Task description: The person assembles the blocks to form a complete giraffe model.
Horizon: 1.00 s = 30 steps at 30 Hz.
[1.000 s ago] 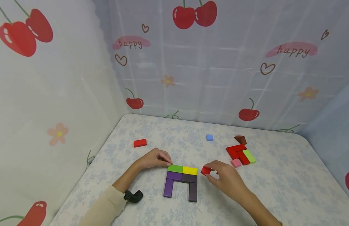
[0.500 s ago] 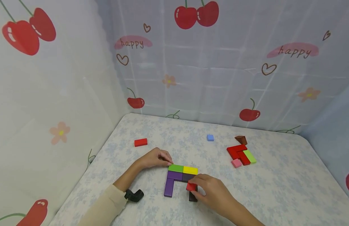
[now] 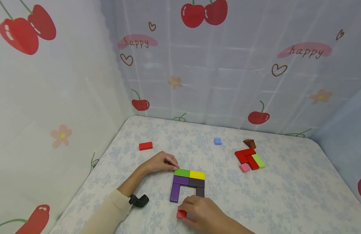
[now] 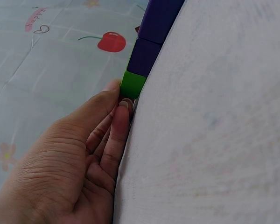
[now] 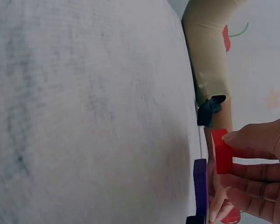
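Red block (image 3: 181, 213) pinched at tip of right hand (image 3: 202, 211) (purple block (image 3: 174, 193) near).

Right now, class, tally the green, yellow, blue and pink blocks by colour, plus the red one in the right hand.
Green: 2 (darker green block, lime block)
Yellow block: 1
Blue block: 1
Pink block: 1
Red block in right hand: 1
Total: 6
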Tool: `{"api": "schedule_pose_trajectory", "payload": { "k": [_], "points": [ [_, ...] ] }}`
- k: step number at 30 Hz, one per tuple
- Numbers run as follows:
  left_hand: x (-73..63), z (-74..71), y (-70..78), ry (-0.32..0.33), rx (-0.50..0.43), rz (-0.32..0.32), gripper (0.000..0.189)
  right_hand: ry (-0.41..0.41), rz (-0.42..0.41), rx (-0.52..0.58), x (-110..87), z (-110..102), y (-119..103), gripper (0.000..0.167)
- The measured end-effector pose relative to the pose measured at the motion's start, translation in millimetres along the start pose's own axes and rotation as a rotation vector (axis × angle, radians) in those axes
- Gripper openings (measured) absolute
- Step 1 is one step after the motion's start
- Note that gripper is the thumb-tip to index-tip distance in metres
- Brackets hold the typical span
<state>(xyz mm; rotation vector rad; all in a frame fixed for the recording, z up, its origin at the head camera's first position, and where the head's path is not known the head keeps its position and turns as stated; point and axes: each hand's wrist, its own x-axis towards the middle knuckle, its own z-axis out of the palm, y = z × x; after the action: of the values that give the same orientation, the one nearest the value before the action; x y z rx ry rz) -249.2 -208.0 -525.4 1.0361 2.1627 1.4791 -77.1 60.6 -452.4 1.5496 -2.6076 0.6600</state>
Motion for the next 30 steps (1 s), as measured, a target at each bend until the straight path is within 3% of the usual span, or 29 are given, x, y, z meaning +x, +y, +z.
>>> {"api": "schedule_pose_trajectory", "payload": {
  "k": [9, 19, 25, 30],
  "points": [
    [0.4, 0.4, -0.8, -0.002, -0.001, 0.016, 0.015, -0.059, -0.046, -0.017, 4.7, 14.9, -1.3, 0.019],
    [1.4, -0.4, 3.8, -0.009, -0.002, -0.003, 0.015, -0.159, 0.099, 0.018, 3.9, 13.6, 0.6, 0.022],
    [0.9, -0.3, 3.8, 0.006, -0.001, -0.007, 0.015, -0.150, 0.094, 0.016, 7.2, 13.9, -0.1, 0.015],
    [0.7, 0.4, 2.4, -0.001, -0.023, -0.006, 0.014, -0.164, 0.139, 0.023, 14.3, 16.6, -1.8, 0.014]
  ]
}}
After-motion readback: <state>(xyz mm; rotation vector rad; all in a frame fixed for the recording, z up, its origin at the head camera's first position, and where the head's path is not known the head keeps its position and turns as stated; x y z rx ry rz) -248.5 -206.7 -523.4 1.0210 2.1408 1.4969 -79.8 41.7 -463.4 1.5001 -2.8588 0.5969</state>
